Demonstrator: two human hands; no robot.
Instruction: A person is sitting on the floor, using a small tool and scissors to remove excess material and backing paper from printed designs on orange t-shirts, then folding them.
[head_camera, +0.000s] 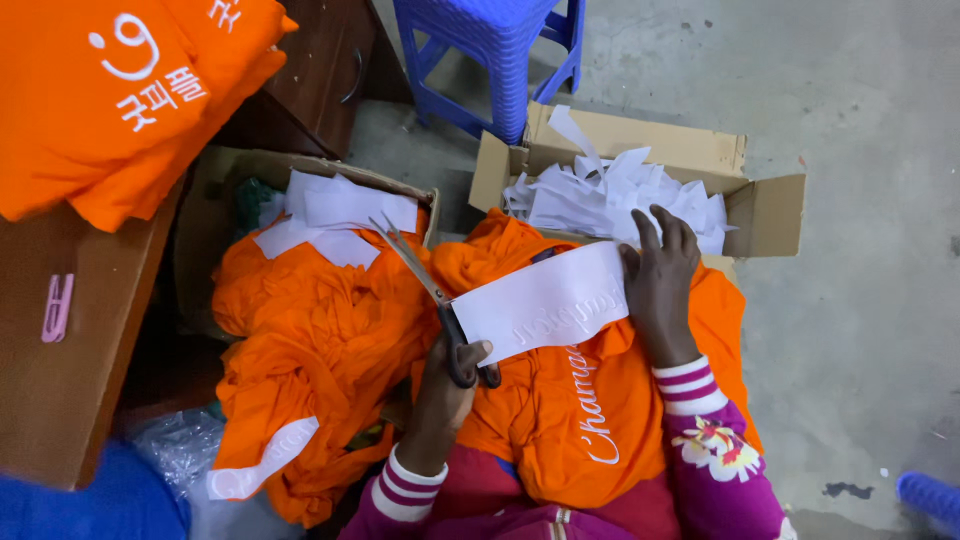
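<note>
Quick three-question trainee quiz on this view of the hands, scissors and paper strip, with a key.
1. True or false: the left hand holds the scissors.
2. What does the right hand rest on? A) the white paper strip B) a blue stool C) a pink clip
3. What fills the open cardboard box beyond the hands?

Key: 1 true; 2 A; 3 white paper scraps.

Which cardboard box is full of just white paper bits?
The cardboard box on the right, by the blue stool. It holds only white paper scraps. The left box holds orange cloth with a few white strips on top.
</note>
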